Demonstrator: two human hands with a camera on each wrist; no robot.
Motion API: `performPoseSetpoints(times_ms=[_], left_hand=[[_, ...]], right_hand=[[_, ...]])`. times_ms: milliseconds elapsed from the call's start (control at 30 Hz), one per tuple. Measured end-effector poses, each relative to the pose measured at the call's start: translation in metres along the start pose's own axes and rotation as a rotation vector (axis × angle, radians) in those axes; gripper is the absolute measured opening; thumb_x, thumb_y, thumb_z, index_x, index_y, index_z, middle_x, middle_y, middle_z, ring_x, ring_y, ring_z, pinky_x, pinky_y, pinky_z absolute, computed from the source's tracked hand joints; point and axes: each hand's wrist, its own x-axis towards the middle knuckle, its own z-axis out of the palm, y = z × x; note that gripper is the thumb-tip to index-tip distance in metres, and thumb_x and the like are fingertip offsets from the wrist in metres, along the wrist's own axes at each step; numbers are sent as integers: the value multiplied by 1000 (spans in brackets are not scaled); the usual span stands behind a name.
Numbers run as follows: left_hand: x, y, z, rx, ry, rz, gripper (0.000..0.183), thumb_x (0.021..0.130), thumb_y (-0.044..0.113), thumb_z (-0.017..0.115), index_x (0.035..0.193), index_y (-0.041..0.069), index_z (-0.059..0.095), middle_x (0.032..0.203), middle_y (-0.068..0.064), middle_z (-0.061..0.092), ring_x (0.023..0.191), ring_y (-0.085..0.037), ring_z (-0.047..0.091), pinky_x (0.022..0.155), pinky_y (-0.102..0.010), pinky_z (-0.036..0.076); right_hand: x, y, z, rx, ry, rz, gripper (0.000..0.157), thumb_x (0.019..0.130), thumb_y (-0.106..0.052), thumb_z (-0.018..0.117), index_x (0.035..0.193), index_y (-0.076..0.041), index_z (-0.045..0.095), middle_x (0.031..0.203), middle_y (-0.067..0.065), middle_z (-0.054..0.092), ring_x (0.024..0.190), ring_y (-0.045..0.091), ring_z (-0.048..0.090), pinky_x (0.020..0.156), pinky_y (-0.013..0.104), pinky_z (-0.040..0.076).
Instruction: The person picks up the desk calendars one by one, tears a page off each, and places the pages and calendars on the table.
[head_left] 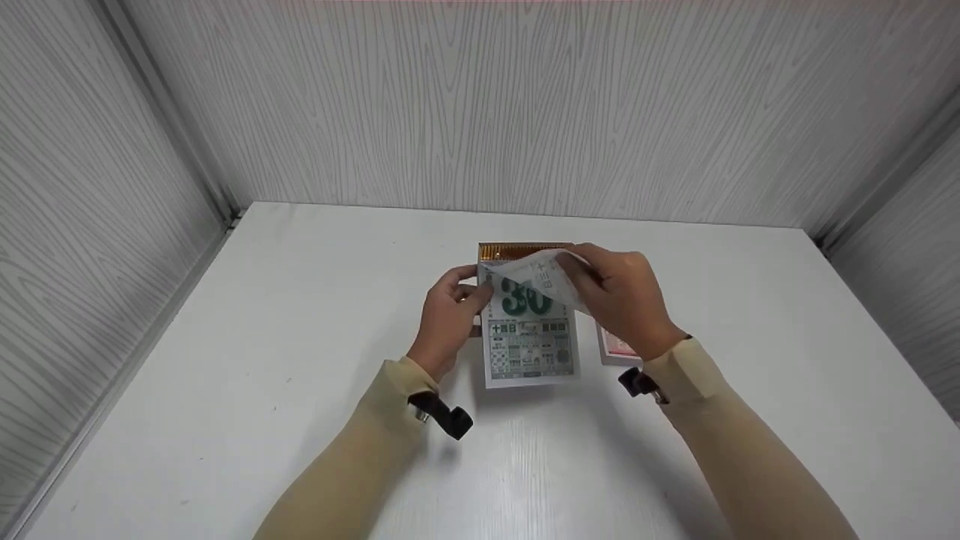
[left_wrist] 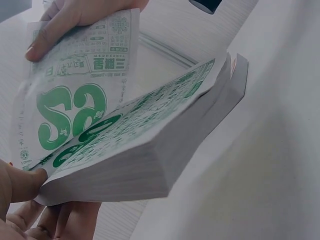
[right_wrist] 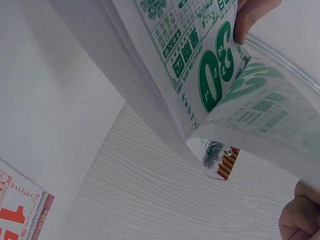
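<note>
A thick tear-off calendar is held tilted over the table, its page marked with a green 30. My left hand grips its left edge, thumb on the face and fingers behind, as the left wrist view also shows. My right hand pinches the loose lower part of the top sheet and holds it folded up toward the top binding. In the left wrist view a green 29 shows reversed through that lifted sheet. A gold strip runs along the calendar's top edge.
Another pad with red print lies on the white table, partly covered by my right hand and forearm. Grey wood-grain panels rise behind the table and at both sides. A black wrist mount sticks out from my left sleeve.
</note>
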Motion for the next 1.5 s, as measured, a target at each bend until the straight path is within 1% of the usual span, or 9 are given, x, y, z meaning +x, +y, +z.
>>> performPoseSetpoints(times_ms=[100, 233, 367, 533, 667, 767, 1000, 1200, 1500], left_hand=[[-1, 0, 1, -4, 2, -3, 39, 106, 24, 60, 144, 14, 54, 109, -11, 67, 95, -23, 71, 79, -45, 62], [-2, 1, 1, -25, -4, -8, 39, 107, 25, 60, 143, 13, 54, 110, -11, 68, 96, -24, 71, 80, -46, 62], [-4, 3, 2, -39, -10, -3, 39, 107, 24, 59, 144, 12, 53, 110, -12, 68, 95, -24, 72, 78, -43, 62], [-4, 3, 4, -31, -11, 1, 39, 108, 25, 58, 145, 12, 52, 109, -12, 68, 95, -24, 72, 78, -43, 62], [-3, 2, 6, -23, -9, 5, 40, 108, 25, 58, 145, 12, 52, 109, -11, 68, 95, -24, 72, 80, -44, 62], [-3, 3, 6, -18, -10, 10, 41, 108, 26, 58, 145, 11, 52, 109, -11, 69, 94, -24, 72, 80, -45, 62], [-3, 2, 6, -6, -21, 13, 40, 107, 26, 58, 145, 13, 52, 109, -10, 69, 95, -23, 71, 81, -44, 62], [0, 2, 5, 6, -10, 25, 39, 107, 26, 59, 144, 15, 53, 109, -9, 69, 96, -23, 71, 80, -44, 62], [-1, 4, 5, 6, -22, 17, 38, 107, 25, 60, 144, 16, 54, 108, -10, 69, 95, -23, 70, 79, -41, 62]], right_hand=[[3, 2, -2, -7, 0, 3, 16, 104, -14, 64, 106, -6, 77, 78, 5, 74, 56, 9, 50, 49, 24, 37], [6, 4, -5, -20, 11, 13, 16, 104, -14, 64, 103, -5, 77, 79, 5, 75, 58, 9, 53, 51, 24, 40], [9, 5, -8, -27, 11, 27, 16, 103, -15, 65, 103, -5, 77, 82, 6, 76, 60, 10, 56, 52, 25, 42], [13, 7, -9, -28, 1, 51, 17, 103, -18, 66, 104, -5, 78, 84, 5, 77, 61, 11, 60, 53, 24, 44], [17, 10, -10, -28, 0, 74, 17, 102, -19, 68, 104, -6, 78, 82, 5, 76, 60, 12, 59, 52, 22, 43], [20, 10, -11, -10, 14, 88, 17, 101, -20, 69, 101, -5, 78, 80, 5, 77, 59, 12, 59, 50, 19, 41], [27, 12, -14, 38, 26, 102, 17, 101, -21, 69, 102, -6, 78, 85, 5, 78, 60, 13, 61, 52, 13, 43], [30, 11, -15, 26, 15, 128, 19, 103, -22, 67, 104, -6, 78, 90, 6, 79, 65, 16, 67, 57, 11, 47], [34, 14, -17, -6, 0, 150, 21, 102, -22, 68, 104, -5, 79, 88, 9, 78, 63, 18, 67, 56, 11, 48]])
